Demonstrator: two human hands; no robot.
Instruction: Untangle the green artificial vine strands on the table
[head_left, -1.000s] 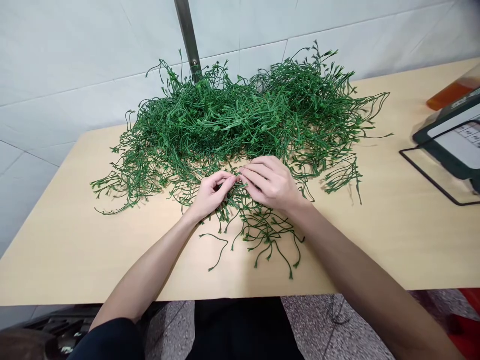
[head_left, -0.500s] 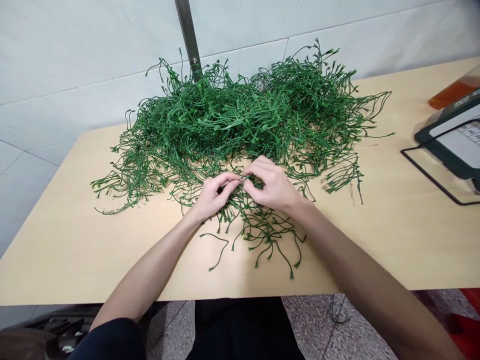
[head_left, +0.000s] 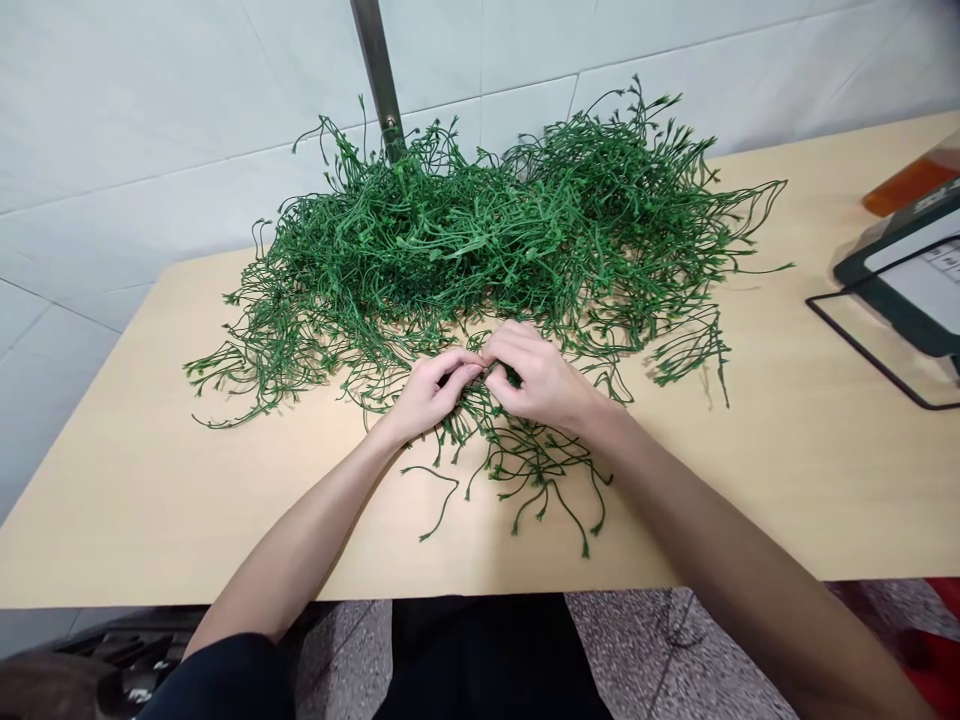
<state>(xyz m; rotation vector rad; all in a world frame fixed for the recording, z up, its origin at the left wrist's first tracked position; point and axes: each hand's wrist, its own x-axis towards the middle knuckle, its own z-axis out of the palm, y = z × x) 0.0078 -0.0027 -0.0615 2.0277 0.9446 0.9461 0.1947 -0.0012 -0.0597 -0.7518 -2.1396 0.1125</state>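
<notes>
A dark short sleeve and black clothing are worn, hands bare.

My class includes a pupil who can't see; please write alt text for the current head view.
A person's left hand and right hand meet, fingers together, above thin green strands on a pale table; anything between them is too small to tell. Beyond lies a large tangled heap of similar strands, before a light wall.
</notes>
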